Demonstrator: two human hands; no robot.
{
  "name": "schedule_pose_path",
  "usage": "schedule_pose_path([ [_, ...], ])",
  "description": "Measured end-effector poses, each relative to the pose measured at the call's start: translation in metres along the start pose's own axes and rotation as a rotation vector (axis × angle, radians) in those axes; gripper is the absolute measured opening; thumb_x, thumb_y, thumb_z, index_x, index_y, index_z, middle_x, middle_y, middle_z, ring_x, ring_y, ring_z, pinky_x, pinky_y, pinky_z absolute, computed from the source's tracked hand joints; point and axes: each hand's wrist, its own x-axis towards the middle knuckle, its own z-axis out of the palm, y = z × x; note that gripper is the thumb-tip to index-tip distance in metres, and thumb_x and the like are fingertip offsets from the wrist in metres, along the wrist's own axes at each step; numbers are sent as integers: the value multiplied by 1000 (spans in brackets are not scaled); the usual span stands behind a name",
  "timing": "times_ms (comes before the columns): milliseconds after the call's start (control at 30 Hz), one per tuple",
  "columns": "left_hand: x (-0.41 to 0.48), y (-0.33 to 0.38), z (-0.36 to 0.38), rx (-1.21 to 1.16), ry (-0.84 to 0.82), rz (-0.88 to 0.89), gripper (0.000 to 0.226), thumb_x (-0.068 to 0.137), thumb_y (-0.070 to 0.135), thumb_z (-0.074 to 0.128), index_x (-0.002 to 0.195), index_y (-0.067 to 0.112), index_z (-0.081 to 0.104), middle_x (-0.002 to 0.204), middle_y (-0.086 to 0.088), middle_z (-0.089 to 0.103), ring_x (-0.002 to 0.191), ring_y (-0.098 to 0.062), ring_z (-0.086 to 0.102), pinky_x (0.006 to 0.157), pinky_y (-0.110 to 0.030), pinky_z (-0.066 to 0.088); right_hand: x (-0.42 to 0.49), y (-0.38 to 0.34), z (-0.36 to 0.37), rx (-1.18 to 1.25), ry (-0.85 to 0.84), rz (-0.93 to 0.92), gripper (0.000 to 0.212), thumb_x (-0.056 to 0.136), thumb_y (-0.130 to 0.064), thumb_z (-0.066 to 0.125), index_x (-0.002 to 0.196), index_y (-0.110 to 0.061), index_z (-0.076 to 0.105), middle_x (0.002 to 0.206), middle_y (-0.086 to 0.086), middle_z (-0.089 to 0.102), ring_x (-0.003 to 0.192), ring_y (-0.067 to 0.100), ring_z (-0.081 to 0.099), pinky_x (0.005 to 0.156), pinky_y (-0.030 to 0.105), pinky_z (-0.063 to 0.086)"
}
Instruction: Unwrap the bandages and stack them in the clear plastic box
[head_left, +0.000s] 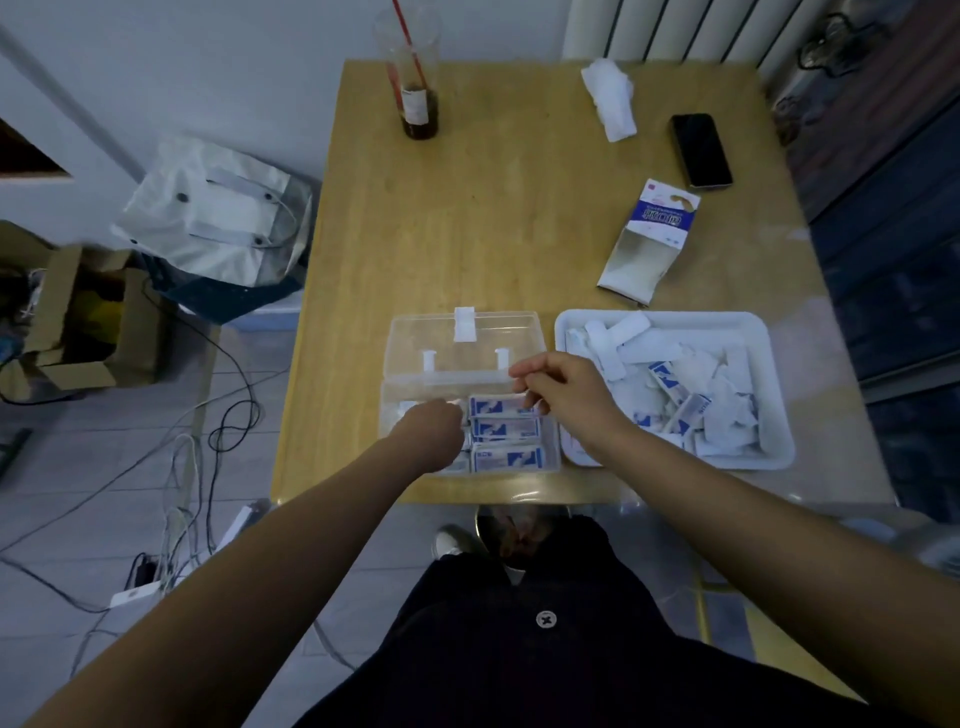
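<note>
Hands both over the clear plastic box (388, 415), near edge of the wooden table (493, 234), right in front of you. Its lid (410, 343) is swung open and lies flat behind it. Blue-and-white wrapped bandages (506, 428) sit in rows in the right half of the box.

Your left hand (434, 434) is above the left half, back to the camera, fingers curled under. I can't tell whether it holds anything. Your right hand (563, 397) hovers over the box's back right corner, fingers curled, thumb and forefinger tips drawn together and pointing left. Too blurred to say whether something is pinched there.

White tray (675, 315) sits just right of the box, touching or nearly so, full of torn wrappers (722, 410) and white backing strips (631, 330).

Farther back:
- opened bandage carton (649, 244) lying on its side
- dark phone (701, 150), face up
- crumpled tissue (610, 98)
- tall clear cup (415, 104) with a red straw (408, 36) and a dark drink at the bottom

On the floor to your left: pale bag (213, 213), open cardboard box (78, 322), loose cables (228, 415).
</note>
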Motion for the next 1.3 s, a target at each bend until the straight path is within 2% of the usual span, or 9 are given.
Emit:
schedule_pose_path([
  [100, 2, 6, -5, -76, 71, -63, 28, 95, 12, 41, 114, 4, 61, 117, -15, 62, 107, -32, 57, 87, -35, 46, 11, 11, -38, -44, 22, 37, 27, 93, 3, 44, 93, -9, 68, 83, 5, 67, 63, 10, 60, 56, 18, 46],
  [200, 3, 17, -15, -109, 286, -163, 27, 92, 12, 41, 92, 9, 68, 92, -10, 69, 80, -29, 63, 71, -36, 52, 28, 25, -71, -143, 88, 93, 24, 92, 2, 46, 94, -9, 67, 85, 8, 68, 64, 13, 60, 57, 20, 45],
  [333, 7, 53, -30, -222, 475, -157, 27, 88, 12, 41, 71, 10, 61, 69, -7, 66, 63, -28, 57, 56, -33, 47, 54, 46, -109, -427, 112, 97, 20, 89, -8, 56, 105, -15, 64, 103, 9, 67, 89, 22, 64, 76, 30, 49],
  [433, 13, 93, -41, -375, 482, -14, 25, 87, 9, 43, 74, 9, 65, 70, -6, 66, 63, -24, 57, 59, -34, 46, 64, 51, -122, -621, 26, -72, 39, 84, -11, 64, 122, -16, 58, 127, 11, 52, 106, 24, 57, 89, 34, 47],
  [567, 37, 140, -50, -540, 338, 58, 24, 90, 8, 45, 98, 10, 67, 91, -9, 67, 81, -24, 59, 66, -29, 39, 60, 60, -135, -977, -289, -266, 54, 85, -20, 66, 137, -23, 51, 155, 6, 26, 139, 26, 29, 110, 37, 32],
  [667, 63, 157, -46, -490, 226, 30, 31, 93, 10, 44, 120, 9, 60, 115, -13, 62, 104, -29, 58, 82, -32, 43, 55, 70, -150, -1026, -415, -253, 45, 87, -19, 65, 132, -18, 57, 153, 10, 31, 138, 28, 31, 110, 35, 30],
  [933, 101, 185, -31, -274, 10, -162, 59, 95, 25, 53, 139, -6, 28, 140, -26, 33, 124, -36, 43, 99, -36, 36, 64, 70, -188, -732, -162, -184, 39, 90, -14, 59, 128, -18, 54, 130, 5, 47, 109, 21, 53, 84, 29, 43],
  [1100, 111, 189, -9, -203, 163, -218, 80, 84, 45, 65, 137, -5, 30, 136, -21, 37, 125, -32, 37, 101, -35, 34, 82, 62, -168, -718, -143, -143, 41, 91, -25, 60, 130, -17, 50, 128, 9, 48, 97, 25, 59, 87, 38, 48],
  [1300, 114, 186, 1, -181, 264, -209, 59, 82, 18, 66, 130, 1, 36, 128, -16, 41, 117, -28, 42, 93, -31, 37, 98, 67, -150, -858, -102, -103, 48, 88, -43, 63, 124, -15, 47, 130, 7, 45, 105, 28, 56, 79, 38, 47],
])
